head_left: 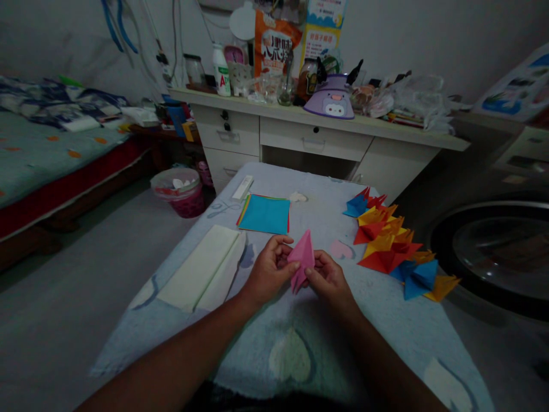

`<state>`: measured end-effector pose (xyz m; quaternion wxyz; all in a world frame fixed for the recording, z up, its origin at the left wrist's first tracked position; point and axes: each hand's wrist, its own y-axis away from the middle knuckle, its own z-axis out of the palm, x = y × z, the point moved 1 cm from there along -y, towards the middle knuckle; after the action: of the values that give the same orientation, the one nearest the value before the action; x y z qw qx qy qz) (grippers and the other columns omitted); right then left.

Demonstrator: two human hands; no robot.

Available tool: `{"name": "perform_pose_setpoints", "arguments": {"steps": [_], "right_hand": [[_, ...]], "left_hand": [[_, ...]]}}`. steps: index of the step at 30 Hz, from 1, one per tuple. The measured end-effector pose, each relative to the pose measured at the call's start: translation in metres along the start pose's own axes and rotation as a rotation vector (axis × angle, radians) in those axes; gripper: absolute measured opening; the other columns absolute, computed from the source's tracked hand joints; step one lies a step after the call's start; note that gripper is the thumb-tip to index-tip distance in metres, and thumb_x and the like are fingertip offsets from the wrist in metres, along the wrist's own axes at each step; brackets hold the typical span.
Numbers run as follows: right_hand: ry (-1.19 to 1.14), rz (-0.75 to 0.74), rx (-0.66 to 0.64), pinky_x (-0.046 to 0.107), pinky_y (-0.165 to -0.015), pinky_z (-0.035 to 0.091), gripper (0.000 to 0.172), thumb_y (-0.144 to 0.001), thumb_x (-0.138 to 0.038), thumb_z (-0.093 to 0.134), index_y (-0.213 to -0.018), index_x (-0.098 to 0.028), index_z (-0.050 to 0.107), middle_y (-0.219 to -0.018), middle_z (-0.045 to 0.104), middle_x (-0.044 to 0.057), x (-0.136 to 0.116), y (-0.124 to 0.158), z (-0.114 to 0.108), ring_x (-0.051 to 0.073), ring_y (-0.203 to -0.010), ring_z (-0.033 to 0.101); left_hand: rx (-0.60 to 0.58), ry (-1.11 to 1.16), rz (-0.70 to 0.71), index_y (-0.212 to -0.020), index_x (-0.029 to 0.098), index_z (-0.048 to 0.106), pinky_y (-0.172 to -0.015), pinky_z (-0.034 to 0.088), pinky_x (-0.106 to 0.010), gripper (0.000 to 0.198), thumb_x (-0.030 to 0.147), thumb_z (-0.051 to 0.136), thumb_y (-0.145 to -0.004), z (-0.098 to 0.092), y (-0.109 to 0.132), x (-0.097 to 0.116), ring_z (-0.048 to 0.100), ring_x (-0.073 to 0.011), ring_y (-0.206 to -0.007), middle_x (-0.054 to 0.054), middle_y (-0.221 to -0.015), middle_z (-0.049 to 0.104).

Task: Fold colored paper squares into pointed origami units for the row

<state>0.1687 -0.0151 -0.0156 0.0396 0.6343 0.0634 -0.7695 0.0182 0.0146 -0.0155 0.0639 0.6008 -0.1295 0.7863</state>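
paper in pink, folded to a point, sits between your 2 hands: left hand pinching its left side, right hand its right, probably so the layers stay aligned. beyond your left hand, the coloured sheets seem stacked within easy reach; right of your right hand, folded shapes crowd the tabletop edge, perhaps to leave you room.

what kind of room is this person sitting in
Probably a bedroom or small one-room home: a bed stands at the left, a front-loading washing machine at the right, and a white drawer cabinet crowded with jars and packets lines the far wall.
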Motion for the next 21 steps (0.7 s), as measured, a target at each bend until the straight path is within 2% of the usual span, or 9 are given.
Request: {"name": "perform_pose_setpoints", "arguments": {"steps": [3,9,15,21], "right_hand": [[-0.020,0.010,0.009,0.022,-0.055,0.047,0.023,-0.080,-0.039,0.069,-0.089,-0.019,0.061,-0.074,0.061,-0.001,0.0013,-0.0014,-0.0035,0.010,-0.058,0.056],[-0.048,0.036,0.041,0.022,-0.050,0.046,0.026,-0.077,-0.041,0.071,-0.085,-0.019,0.062,-0.068,0.062,-0.001,0.0034,-0.0040,-0.0054,0.010,-0.053,0.054],[-0.003,0.106,0.021,0.021,-0.047,0.042,0.031,-0.074,-0.042,0.073,-0.089,-0.019,0.058,-0.069,0.062,-0.002,0.0033,-0.0034,-0.0045,0.009,-0.049,0.053],[0.033,0.092,0.027,0.019,-0.047,0.040,0.032,-0.072,-0.042,0.075,-0.082,-0.019,0.055,-0.069,0.060,-0.002,0.0027,-0.0025,-0.0020,0.008,-0.052,0.051]], "left_hand": [[-0.025,0.087,-0.094,-0.111,0.019,0.052,-0.063,0.042,-0.021,0.045,0.022,0.073,-0.072,-0.0014,-0.0021,0.0006,0.058,-0.0106,-0.069,0.002,-0.081,0.060],[-0.057,0.178,-0.266,-0.093,0.013,0.060,-0.064,0.045,-0.024,0.032,0.029,0.076,-0.071,-0.0014,-0.0023,0.0002,0.061,-0.0131,-0.067,-0.002,-0.077,0.065],[-0.046,0.171,-0.221,-0.084,0.014,0.058,-0.058,0.042,-0.022,0.027,0.030,0.076,-0.072,-0.0026,-0.0014,-0.0013,0.059,-0.0113,-0.061,0.001,-0.069,0.062],[-0.071,0.201,-0.206,-0.089,0.014,0.060,-0.066,0.046,-0.022,0.033,0.024,0.081,-0.066,-0.0020,-0.0025,-0.0003,0.061,-0.0111,-0.070,-0.001,-0.080,0.066]]}}
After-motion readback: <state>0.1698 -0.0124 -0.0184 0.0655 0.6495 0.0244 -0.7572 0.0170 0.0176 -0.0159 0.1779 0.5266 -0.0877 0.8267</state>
